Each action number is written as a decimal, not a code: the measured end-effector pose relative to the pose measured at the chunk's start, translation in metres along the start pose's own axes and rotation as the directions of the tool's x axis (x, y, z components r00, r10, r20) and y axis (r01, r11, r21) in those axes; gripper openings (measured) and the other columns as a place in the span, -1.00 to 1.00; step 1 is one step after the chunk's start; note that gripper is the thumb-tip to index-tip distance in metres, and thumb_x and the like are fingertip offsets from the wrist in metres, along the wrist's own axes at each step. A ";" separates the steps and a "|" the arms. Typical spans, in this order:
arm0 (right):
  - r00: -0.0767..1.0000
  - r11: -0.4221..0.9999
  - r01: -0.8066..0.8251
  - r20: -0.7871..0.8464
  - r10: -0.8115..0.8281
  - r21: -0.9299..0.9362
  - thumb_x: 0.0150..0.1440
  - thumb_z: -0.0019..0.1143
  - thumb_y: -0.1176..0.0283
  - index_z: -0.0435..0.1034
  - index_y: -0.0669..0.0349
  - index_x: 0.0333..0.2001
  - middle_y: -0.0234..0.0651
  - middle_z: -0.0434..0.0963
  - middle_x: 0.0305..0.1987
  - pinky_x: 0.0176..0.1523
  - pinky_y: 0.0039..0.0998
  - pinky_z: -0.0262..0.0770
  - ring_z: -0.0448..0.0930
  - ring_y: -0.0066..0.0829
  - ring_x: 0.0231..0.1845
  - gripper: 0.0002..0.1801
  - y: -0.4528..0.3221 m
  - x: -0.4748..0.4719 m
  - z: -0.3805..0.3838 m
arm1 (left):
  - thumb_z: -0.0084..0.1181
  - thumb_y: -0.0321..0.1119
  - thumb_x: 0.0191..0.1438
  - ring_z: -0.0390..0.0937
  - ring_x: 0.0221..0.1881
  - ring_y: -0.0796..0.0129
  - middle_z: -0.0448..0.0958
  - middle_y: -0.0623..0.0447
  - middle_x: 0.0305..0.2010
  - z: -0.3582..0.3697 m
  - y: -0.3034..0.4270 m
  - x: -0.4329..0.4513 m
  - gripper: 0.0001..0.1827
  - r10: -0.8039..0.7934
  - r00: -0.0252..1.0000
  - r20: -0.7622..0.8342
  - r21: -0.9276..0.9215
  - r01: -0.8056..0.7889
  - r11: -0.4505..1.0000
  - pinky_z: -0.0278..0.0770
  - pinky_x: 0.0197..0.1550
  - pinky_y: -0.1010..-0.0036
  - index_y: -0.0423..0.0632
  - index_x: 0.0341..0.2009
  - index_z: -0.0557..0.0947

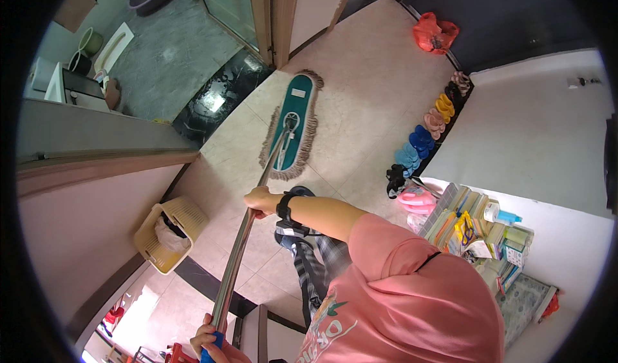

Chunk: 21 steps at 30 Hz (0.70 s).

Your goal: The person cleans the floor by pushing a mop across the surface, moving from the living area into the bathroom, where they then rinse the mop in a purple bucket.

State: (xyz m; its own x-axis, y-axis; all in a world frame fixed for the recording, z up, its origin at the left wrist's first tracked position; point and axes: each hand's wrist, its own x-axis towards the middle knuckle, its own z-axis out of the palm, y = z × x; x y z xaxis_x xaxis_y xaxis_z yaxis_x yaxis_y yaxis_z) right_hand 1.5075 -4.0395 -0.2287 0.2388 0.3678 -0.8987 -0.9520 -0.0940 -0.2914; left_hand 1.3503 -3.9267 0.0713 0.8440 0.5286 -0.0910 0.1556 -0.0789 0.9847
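Note:
A flat dust mop with a green top and a beige fringe (295, 103) lies on the tiled floor before me, beside the dark threshold of a doorway. Its metal pole (236, 261) slants back towards me. My right hand (261, 202) is closed around the middle of the pole, with a black band on the wrist. Near the lower edge, my left hand (207, 340) holds the pole's upper end at the blue grip (212, 347).
A beige plastic basket (195, 213) stands by the left wall. Several pairs of shoes and slippers (421, 140) line the right wall, with a red plastic bag (434, 33) by the dark door. Books (463, 213) are stacked at right. The black stone threshold (219, 97) borders a grey-floored room.

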 end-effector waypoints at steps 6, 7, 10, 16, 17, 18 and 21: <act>0.988 0.994 0.098 -0.118 -0.102 -0.039 -0.17 -0.23 0.51 0.20 0.37 -0.70 -0.11 0.31 -0.77 -0.81 -0.39 0.22 0.35 -0.35 -0.82 -0.84 -0.029 0.006 0.014 | -0.21 -0.36 0.04 0.29 -0.37 0.28 0.33 -0.05 -0.44 0.022 -0.010 -0.025 -0.86 0.099 0.995 0.018 0.219 -0.101 0.970 0.27 -0.15 0.33 -0.13 -0.50 0.29; 0.987 0.992 0.115 -0.107 -0.119 -0.044 -0.18 -0.23 0.54 0.19 0.38 -0.69 -0.09 0.30 -0.78 -0.84 -0.38 0.19 0.34 -0.33 -0.84 -0.87 -0.034 0.009 0.015 | -0.22 -0.37 0.04 0.31 -0.36 0.24 0.33 -0.08 -0.42 0.026 -0.010 -0.025 -0.86 0.169 0.980 0.101 0.297 -0.192 0.935 0.31 -0.16 0.32 -0.15 -0.48 0.28; 0.977 0.987 0.155 -0.144 -0.158 -0.034 -0.19 -0.22 0.51 0.20 0.37 -0.70 -0.12 0.30 -0.79 -0.84 -0.37 0.17 0.33 -0.35 -0.86 -0.85 -0.041 0.017 0.000 | -0.21 -0.39 0.02 0.32 -0.36 0.22 0.33 -0.10 -0.41 0.052 -0.008 -0.023 -0.88 0.221 0.951 0.216 0.342 -0.286 0.895 0.32 -0.14 0.29 -0.17 -0.47 0.29; 0.979 0.968 0.204 -0.004 -0.206 0.149 -0.16 -0.18 0.45 0.20 0.28 -0.69 -0.24 0.28 -0.78 -0.78 -0.43 0.18 0.30 -0.41 -0.83 -0.84 -0.031 -0.009 -0.005 | -0.09 -0.31 -0.02 0.35 -0.51 0.19 0.33 -0.09 -0.58 0.053 0.026 -0.027 -0.78 0.266 0.946 0.184 0.285 -0.310 0.907 0.34 -0.10 0.14 -0.14 -0.59 0.29; 0.977 0.964 0.205 0.022 -0.211 0.169 -0.14 -0.18 0.44 0.21 0.26 -0.66 -0.26 0.28 -0.77 -0.74 -0.42 0.21 0.31 -0.41 -0.81 -0.85 -0.026 -0.018 -0.001 | -0.07 -0.21 -0.03 0.33 -0.56 0.21 0.29 -0.03 -0.66 0.050 0.034 -0.029 -0.72 0.298 0.938 0.177 0.247 -0.336 0.909 0.31 -0.09 0.05 -0.11 -0.62 0.29; 0.972 0.947 0.217 0.032 -0.231 0.236 -0.12 -0.15 0.39 0.21 0.24 -0.65 -0.27 0.29 -0.75 -0.74 -0.42 0.20 0.31 -0.43 -0.80 -0.83 -0.019 -0.024 0.001 | -0.10 -0.16 -0.03 0.32 -0.57 0.23 0.28 -0.01 -0.68 0.035 0.042 -0.030 -0.68 0.338 0.901 0.273 0.171 -0.391 0.904 0.32 -0.12 0.05 -0.10 -0.64 0.29; 0.987 0.947 0.084 0.106 -0.122 0.310 -0.10 -0.16 0.36 0.15 0.24 -0.64 -0.28 0.26 -0.73 -0.77 -0.49 0.12 0.24 -0.49 -0.82 -0.80 -0.007 -0.086 0.018 | -0.19 -0.04 -0.01 0.27 -0.62 0.29 0.23 0.05 -0.74 0.010 0.064 -0.042 -0.61 0.515 0.839 0.176 0.091 -0.534 0.840 0.33 -0.19 0.09 -0.08 -0.66 0.28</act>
State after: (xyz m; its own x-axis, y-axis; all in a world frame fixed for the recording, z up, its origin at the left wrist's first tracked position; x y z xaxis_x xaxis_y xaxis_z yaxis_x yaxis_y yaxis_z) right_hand 1.4903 -4.0540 -0.1433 0.3315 0.4721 -0.8168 -0.9409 0.2287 -0.2497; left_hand 1.3303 -3.9625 0.1366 0.8787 0.2540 0.4041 -0.2737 -0.4255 0.8626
